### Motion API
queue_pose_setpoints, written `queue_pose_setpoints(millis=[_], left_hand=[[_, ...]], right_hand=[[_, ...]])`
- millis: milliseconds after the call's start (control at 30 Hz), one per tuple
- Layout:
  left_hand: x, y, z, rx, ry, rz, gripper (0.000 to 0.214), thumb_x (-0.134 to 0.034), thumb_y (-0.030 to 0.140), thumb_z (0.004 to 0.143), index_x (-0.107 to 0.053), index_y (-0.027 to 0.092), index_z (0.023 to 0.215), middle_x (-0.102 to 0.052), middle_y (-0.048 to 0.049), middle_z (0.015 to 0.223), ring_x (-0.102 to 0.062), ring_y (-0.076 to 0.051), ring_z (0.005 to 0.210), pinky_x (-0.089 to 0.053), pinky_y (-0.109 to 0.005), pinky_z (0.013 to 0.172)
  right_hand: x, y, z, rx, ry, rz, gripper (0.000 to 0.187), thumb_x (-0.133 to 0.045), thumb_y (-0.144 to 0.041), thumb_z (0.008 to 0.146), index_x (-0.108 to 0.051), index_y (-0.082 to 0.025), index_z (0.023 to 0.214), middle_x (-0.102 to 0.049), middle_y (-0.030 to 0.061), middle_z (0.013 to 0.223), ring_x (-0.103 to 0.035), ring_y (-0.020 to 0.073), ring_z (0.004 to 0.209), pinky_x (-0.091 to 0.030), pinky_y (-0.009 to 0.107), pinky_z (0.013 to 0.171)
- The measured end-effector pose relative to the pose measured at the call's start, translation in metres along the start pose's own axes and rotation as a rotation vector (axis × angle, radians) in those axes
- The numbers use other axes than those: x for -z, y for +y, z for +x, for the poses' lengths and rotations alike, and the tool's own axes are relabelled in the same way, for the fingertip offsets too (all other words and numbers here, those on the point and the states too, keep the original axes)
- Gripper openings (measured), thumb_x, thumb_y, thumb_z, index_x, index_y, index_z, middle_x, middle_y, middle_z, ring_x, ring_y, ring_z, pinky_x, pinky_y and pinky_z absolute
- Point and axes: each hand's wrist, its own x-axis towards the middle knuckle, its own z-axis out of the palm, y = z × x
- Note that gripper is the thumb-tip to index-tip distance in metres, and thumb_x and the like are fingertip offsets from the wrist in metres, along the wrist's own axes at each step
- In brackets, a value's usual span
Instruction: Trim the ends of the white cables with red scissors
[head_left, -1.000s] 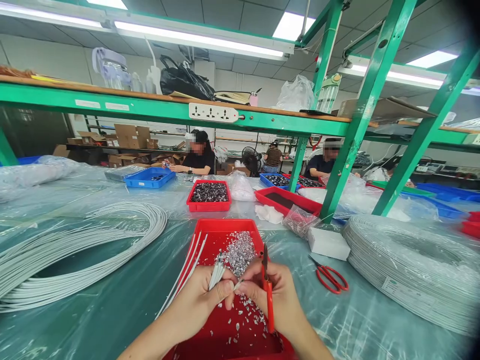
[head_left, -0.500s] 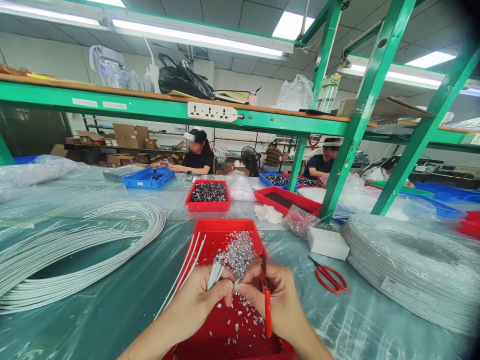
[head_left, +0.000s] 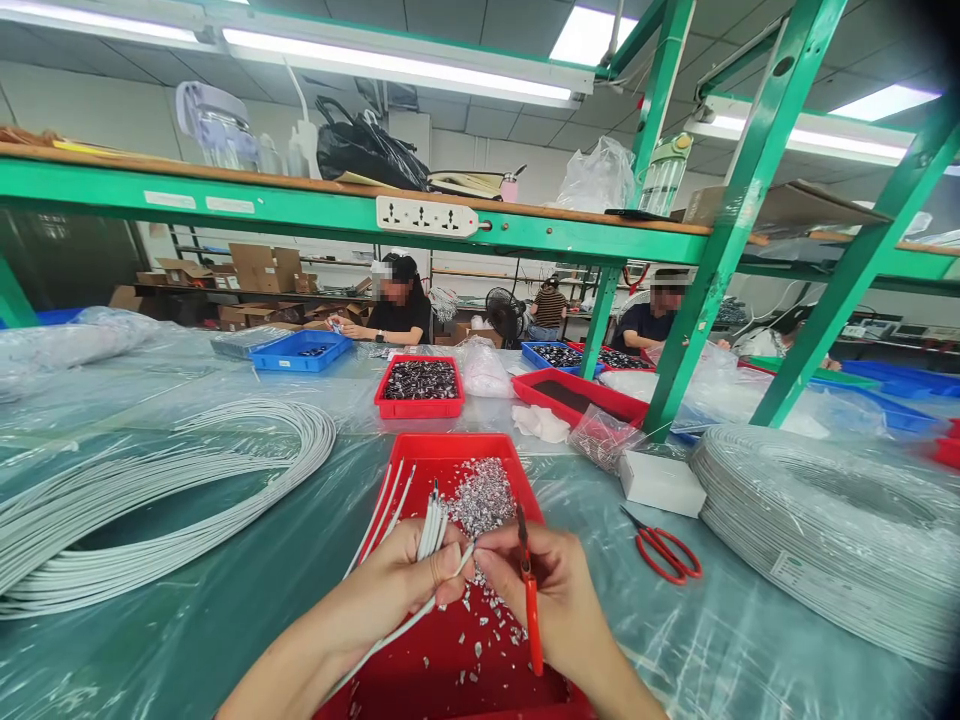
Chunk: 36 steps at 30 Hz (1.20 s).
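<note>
Leftmost risk, at the loose pale cables (head_left: 400, 502) lying across the left edge of the near red tray (head_left: 427, 450): a drag out of line, from a brush of the left forearm (head_left: 292, 655). With left hand (head_left: 405, 585), clamps a bunch of white cables (head_left: 430, 525) between fingers and thumb, ends upward, above that tray; could let some slip or cross by easing the squeeze while steadying a single cable (head_left: 401, 632) under the thumb. With right hand (head_left: 559, 590), pinches the end of that single cable, thumb and fingertips together; might bend the end by pulling askew. Also carries red-handled cutters (head_left: 533, 625) in the same hand, points upward; could prick a finger or nick a cable, because of blades so close to working fingertips.

Containers, again from the left: a blue tray (head_left: 289, 357) with a few dark pieces. Then a red bin (head_left: 420, 408), heaped with small dark parts. Below both hands, in the near red tray, a mound of silvery scraps (head_left: 484, 495), with loose flecks nearer. Farther back, a second blue tray (head_left: 562, 368), probably of similar dark parts, though too distant to be sure. Next, a long red tray (head_left: 534, 395) with a dark layer inside. Last, a clear bag (head_left: 604, 440) of thin pieces and a closed white box (head_left: 660, 485), contents hidden.
</note>
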Motion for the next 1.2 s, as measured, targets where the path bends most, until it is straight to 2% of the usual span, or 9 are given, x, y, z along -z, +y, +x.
queue_pose_setpoints(millis=[133, 267, 400, 600, 800, 867, 933, 1067, 1200], left_hand=[[-0.001, 0.0, 0.0, 0.002, 0.017, -0.009, 0.045, -0.06, 0.055, 0.081, -0.051, 0.012, 0.073, -0.037, 0.0042, 0.053, -0.023, -0.012, 0.046, -0.014, -0.02, 0.043], [-0.006, 0.004, 0.001, -0.052, 0.055, 0.047, 0.048, -0.06, 0.058, 0.081, -0.053, 0.012, 0.069, -0.04, 0.0032, 0.052, -0.029, -0.013, 0.046, -0.02, -0.02, 0.046], [-0.01, 0.003, 0.003, -0.105, 0.104, 0.128, 0.052, -0.056, 0.062, 0.081, -0.054, 0.012, 0.066, -0.045, 0.0013, 0.053, -0.039, -0.016, 0.052, -0.027, -0.022, 0.054], [-0.012, -0.006, 0.006, -0.122, 0.181, 0.215, 0.046, -0.051, 0.055, 0.085, -0.05, 0.014, 0.062, -0.047, 0.0007, 0.054, -0.041, -0.017, 0.052, -0.027, -0.022, 0.052], [-0.011, -0.004, 0.006, -0.162, 0.213, 0.231, 0.054, -0.048, 0.063, 0.084, -0.049, 0.013, 0.062, -0.048, -0.0019, 0.059, -0.042, -0.019, 0.057, -0.029, -0.024, 0.055], [-0.009, -0.004, 0.006, -0.157, 0.19, 0.209, 0.056, -0.048, 0.064, 0.084, -0.05, 0.013, 0.063, -0.047, -0.0017, 0.058, -0.041, -0.019, 0.056, -0.028, -0.023, 0.055], [-0.007, -0.005, 0.007, -0.139, 0.144, 0.166, 0.054, -0.049, 0.063, 0.084, -0.052, 0.012, 0.068, -0.045, 0.0003, 0.055, -0.038, -0.017, 0.052, -0.026, -0.022, 0.053], [-0.005, -0.007, 0.007, -0.107, 0.068, 0.129, 0.05, -0.05, 0.061, 0.085, -0.05, 0.013, 0.068, -0.043, 0.002, 0.052, -0.037, -0.015, 0.05, -0.027, -0.022, 0.052], [-0.007, -0.005, 0.005, -0.147, 0.156, 0.16, 0.038, -0.06, 0.049, 0.082, -0.054, 0.013, 0.074, -0.048, 0.0001, 0.062, -0.041, -0.017, 0.058, -0.029, -0.021, 0.055]], right_hand=[[0.002, 0.001, 0.0, 0.061, 0.026, -0.112, 0.019, -0.058, -0.02, 0.072, -0.056, -0.013, 0.055, -0.046, -0.0005, 0.052, -0.036, 0.0095, 0.049, -0.03, 0.021, 0.046], [0.005, 0.003, -0.001, 0.103, 0.026, -0.2, 0.018, -0.055, -0.014, 0.072, -0.052, -0.014, 0.054, -0.046, -0.0011, 0.052, -0.038, 0.01, 0.049, -0.031, 0.021, 0.049], [0.006, -0.001, -0.003, 0.122, 0.062, -0.275, 0.018, -0.051, -0.007, 0.064, -0.043, -0.015, 0.049, -0.042, -0.0026, 0.049, -0.035, 0.0087, 0.047, -0.028, 0.021, 0.046], [-0.001, 0.001, -0.001, 0.087, 0.123, -0.286, 0.017, -0.047, -0.01, 0.061, -0.035, -0.017, 0.051, -0.033, -0.0044, 0.049, -0.031, 0.008, 0.046, -0.027, 0.018, 0.041], [-0.001, 0.007, 0.001, 0.15, 0.155, -0.282, 0.013, -0.045, -0.007, 0.057, -0.039, -0.017, 0.051, -0.034, -0.0049, 0.048, -0.029, 0.0075, 0.045, -0.025, 0.019, 0.042], [0.0, 0.008, 0.0, 0.09, 0.156, -0.194, 0.013, -0.048, -0.009, 0.06, -0.041, -0.016, 0.052, -0.035, -0.0043, 0.05, -0.029, 0.0079, 0.047, -0.025, 0.019, 0.043], [0.002, 0.009, 0.001, -0.038, 0.128, -0.009, 0.007, -0.055, -0.013, 0.064, -0.05, -0.014, 0.059, -0.041, -0.0031, 0.052, -0.035, 0.009, 0.05, -0.029, 0.02, 0.048], [0.004, 0.011, 0.008, -0.188, -0.033, 0.296, 0.016, -0.07, -0.022, 0.061, -0.059, -0.012, 0.064, -0.053, -0.0005, 0.054, -0.04, 0.01, 0.052, -0.031, 0.021, 0.051], [0.002, 0.011, 0.014, -0.214, -0.015, 0.377, 0.026, -0.075, -0.029, 0.058, -0.055, -0.012, 0.053, -0.044, -0.004, 0.046, -0.03, 0.007, 0.046, -0.025, 0.02, 0.046]])
